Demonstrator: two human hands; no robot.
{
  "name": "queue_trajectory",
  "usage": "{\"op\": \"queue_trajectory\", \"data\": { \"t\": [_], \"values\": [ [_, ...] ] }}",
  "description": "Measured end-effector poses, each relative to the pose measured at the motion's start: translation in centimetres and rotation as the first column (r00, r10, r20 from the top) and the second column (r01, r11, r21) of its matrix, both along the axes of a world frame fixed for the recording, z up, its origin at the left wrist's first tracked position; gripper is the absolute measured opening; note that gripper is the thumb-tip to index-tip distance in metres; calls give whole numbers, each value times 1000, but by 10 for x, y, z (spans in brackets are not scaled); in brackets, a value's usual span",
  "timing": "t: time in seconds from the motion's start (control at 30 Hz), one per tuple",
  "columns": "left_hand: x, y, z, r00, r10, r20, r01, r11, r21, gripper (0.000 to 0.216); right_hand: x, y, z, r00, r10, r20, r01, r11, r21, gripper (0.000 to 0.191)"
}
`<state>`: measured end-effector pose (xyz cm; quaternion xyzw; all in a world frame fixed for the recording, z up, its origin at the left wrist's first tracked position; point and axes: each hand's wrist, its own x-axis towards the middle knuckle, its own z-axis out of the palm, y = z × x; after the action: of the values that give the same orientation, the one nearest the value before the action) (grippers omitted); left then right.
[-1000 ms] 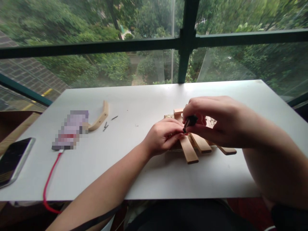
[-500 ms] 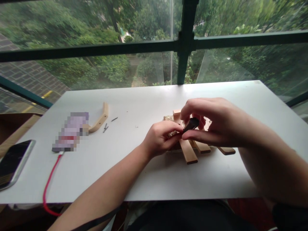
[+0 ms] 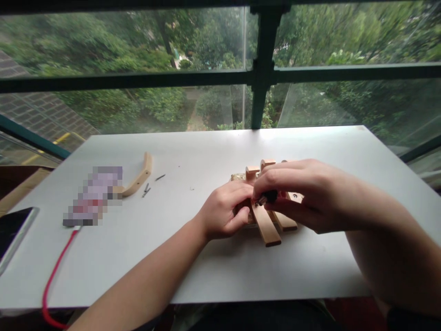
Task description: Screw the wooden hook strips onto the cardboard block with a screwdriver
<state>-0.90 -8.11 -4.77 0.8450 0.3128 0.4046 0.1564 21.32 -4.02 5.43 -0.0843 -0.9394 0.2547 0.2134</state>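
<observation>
My right hand [image 3: 303,193] is closed round a short black screwdriver [image 3: 271,196]. Its metal tip points down-left onto a pale wooden hook [image 3: 268,227]. This hook lies across a wooden rack board, mostly hidden under my hands, with bark-like edging at its far left corner. My left hand [image 3: 229,207] grips the left side of the hook and board, fingers over the top and thumb on the near side. A second wooden hook [image 3: 287,221] sits just to the right. Near my right fingers, a small screw head [image 3: 295,196] shows on the board.
At left on the white table [image 3: 193,271] lie a loose bent wooden hook [image 3: 138,180] with holes and several screws [image 3: 146,189]. A blurred-out phone [image 3: 94,195] with a red cable [image 3: 57,271] and another phone [image 3: 15,234] are there too. Windows [image 3: 206,105] stand behind.
My left fingers have drawn away from the screwdriver tip and now rest on the wood. The right hand has tilted, so the metal tip shows against the hook. The view has shifted slightly.
</observation>
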Motion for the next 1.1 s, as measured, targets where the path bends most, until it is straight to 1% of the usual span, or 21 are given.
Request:
{"op": "queue_trajectory", "data": {
  "t": [0.13,0.23,0.4,0.53,0.63,0.7,0.73,0.8,0.93,0.97,1.1],
  "values": [
    [1,4,-5,1000,-19,12,18,999,40,21,0,0,0,1000,-6,4,6,1000,20,13],
    [1,6,-9,999,-36,26,35,999,37,24,-1,1,-1,1000,-27,6,27,999,33,5],
    [2,5,-9,999,-21,30,21,1000,-17,26,-5,3,-5,998,-53,-35,55,997,59,15],
    [4,3,-8,994,34,107,-30,999,-41,25,-7,3,-6,996,-76,-42,79,995,61,16],
    [6,2,-7,979,71,191,-65,997,-39,24,-9,3,-9,993,-103,-50,106,992,67,12],
    [7,2,-6,976,78,205,-74,997,-25,23,-9,4,-11,993,-107,-43,108,993,42,5],
    [7,1,-6,977,77,200,-74,997,-20,23,-9,4,-13,994,-98,-38,99,995,24,5],
    [7,1,-6,981,69,182,-68,998,-11,21,-9,4,-14,997,-72,-38,72,997,0,10],
    [9,1,-6,984,61,169,-65,998,23,19,-7,3,-11,998,-61,-20,61,998,-34,8],
    [9,2,-6,984,60,169,-65,997,27,19,-6,2,-9,999,-53,-4,53,997,-48,11],
    [9,3,-7,984,76,161,-81,996,27,18,-1,-3,1,996,-25,90,33,996,-86,32]
  ]
}}
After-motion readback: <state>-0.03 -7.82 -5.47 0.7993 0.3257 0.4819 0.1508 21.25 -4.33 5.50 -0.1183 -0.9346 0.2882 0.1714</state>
